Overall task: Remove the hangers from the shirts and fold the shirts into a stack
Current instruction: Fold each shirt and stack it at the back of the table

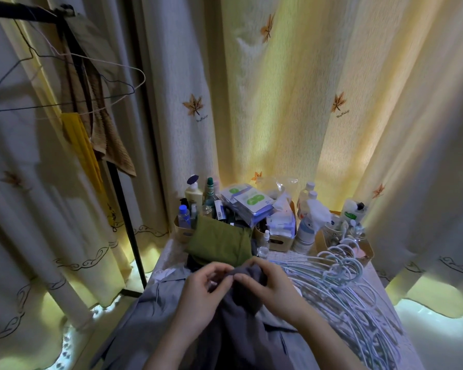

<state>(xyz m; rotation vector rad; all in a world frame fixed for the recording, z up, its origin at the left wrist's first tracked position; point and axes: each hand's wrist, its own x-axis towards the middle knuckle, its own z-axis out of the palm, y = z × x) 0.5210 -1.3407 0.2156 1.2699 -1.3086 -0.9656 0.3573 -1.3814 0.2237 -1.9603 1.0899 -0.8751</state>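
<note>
A dark grey shirt point(247, 292) is bunched up in front of me over a lighter grey shirt point(155, 297) spread on the table. My left hand point(203, 292) and my right hand point(267, 284) both pinch the dark shirt's top edge, fingertips close together. Behind them lies a folded olive-green shirt point(219, 240) on top of a darker folded garment. A pile of several pale blue hangers point(342, 279) lies on the table to the right. Two empty wire hangers point(96, 84) hang on the black rack at upper left.
Boxes of bottles, sprays and packets point(241, 209) crowd the table's far end. A black clothes rack pole point(126, 217) stands left of the table, with a brown towel point(107, 134) and a yellow cloth on it. Curtains surround the table.
</note>
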